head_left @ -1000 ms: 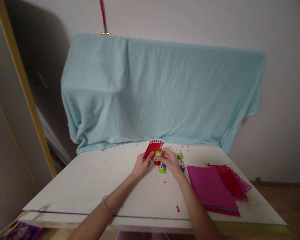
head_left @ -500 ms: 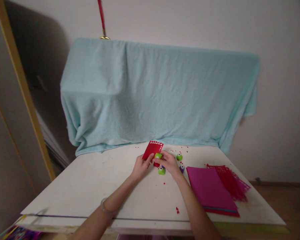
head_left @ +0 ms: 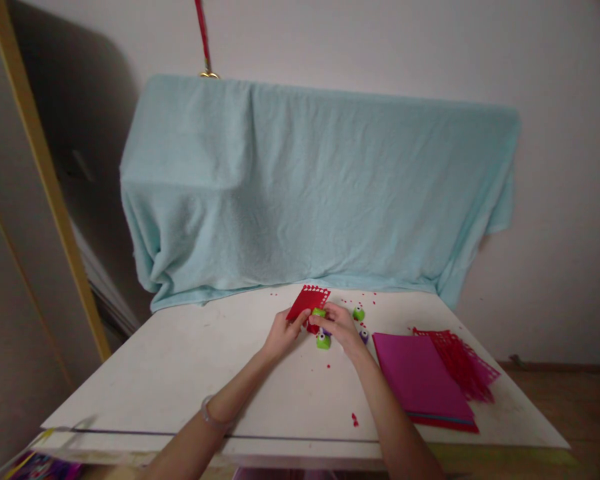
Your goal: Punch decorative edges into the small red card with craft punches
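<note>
A sheet of red paper (head_left: 303, 303), with rows of punched holes along its far and right edges, is pinched in my left hand (head_left: 281, 332). My right hand (head_left: 341, 327) closes its fingers on a small green craft punch (head_left: 319, 312) at the paper's right edge. Just below, another green punch (head_left: 323, 343) lies on the table, with a purple one partly hidden behind it. Beyond my right hand sit a third green punch (head_left: 359, 313) and a purple punch (head_left: 364, 336). How far the paper reaches into the held punch is hidden by my fingers.
On the white table (head_left: 190, 380), a stack of magenta and red paper (head_left: 420, 377) lies at right, with punched red lattice sheets (head_left: 455, 363) over its far edge. Several red paper bits (head_left: 355, 420) are scattered about. A light blue towel (head_left: 320, 187) hangs behind.
The red paper and the green punch have shifted slightly to the right and tilted a little. Both hands keep their hold, and the things on the table stay where they were.
</note>
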Motion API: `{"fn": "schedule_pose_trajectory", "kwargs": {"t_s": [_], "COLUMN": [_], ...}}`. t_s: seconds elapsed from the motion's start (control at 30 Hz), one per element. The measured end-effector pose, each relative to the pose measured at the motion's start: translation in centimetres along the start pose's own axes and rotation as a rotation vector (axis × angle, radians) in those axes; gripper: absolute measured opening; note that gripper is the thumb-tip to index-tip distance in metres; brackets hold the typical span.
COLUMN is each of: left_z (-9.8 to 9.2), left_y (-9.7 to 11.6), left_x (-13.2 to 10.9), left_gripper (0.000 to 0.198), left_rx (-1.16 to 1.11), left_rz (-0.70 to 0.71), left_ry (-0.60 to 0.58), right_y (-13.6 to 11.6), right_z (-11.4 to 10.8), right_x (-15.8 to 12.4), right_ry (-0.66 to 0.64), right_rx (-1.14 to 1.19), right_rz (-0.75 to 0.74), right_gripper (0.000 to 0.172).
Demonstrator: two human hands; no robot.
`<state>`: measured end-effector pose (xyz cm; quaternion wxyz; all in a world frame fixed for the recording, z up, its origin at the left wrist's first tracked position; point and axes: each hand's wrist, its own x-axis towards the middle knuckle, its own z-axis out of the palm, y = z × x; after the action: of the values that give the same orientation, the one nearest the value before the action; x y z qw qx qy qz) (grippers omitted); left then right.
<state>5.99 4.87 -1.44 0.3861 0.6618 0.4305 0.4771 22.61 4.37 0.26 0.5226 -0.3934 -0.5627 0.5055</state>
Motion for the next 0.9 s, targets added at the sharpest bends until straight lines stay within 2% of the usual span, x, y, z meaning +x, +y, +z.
{"fn": "schedule_pose_trajectory", "kwargs": {"t_s": [0.2, 0.43, 0.57, 0.73, 0.9], "left_z": [0.3, 0.3, 0.3, 0.2, 0.1], "left_y": [-0.4, -1.1, -1.3, -1.4, -1.3], "left_x": [-0.1, 0.0, 0.2, 0.3, 0.3], "left_gripper": [0.047, 0.051, 0.052, 0.051, 0.050], "left_rx": [-0.033, -0.024, -0.049, -0.093, -0.112], "left_rz": [-0.057, -0.087, -0.083, -0.092, -0.076], "left_ry": [-0.049, 0.036, 0.083, 0.137, 0.139], "right_y": [0.1, 1.2, 1.5, 1.8, 2.3], "right_z": [0.1, -0.3, -0.4, -0.5, -0.4], "right_x": [0.0, 0.5, 0.6, 0.6, 0.7], "right_ry": [0.109, -0.028, 0.005, -0.025, -0.044], "right_rx": [-0.026, 0.005, 0.002, 0.021, 0.034], "right_rz": [-0.025, 0.053, 0.037, 0.028, 0.035], "right_gripper": [0.033, 0.040, 0.039, 0.040, 0.041]}}
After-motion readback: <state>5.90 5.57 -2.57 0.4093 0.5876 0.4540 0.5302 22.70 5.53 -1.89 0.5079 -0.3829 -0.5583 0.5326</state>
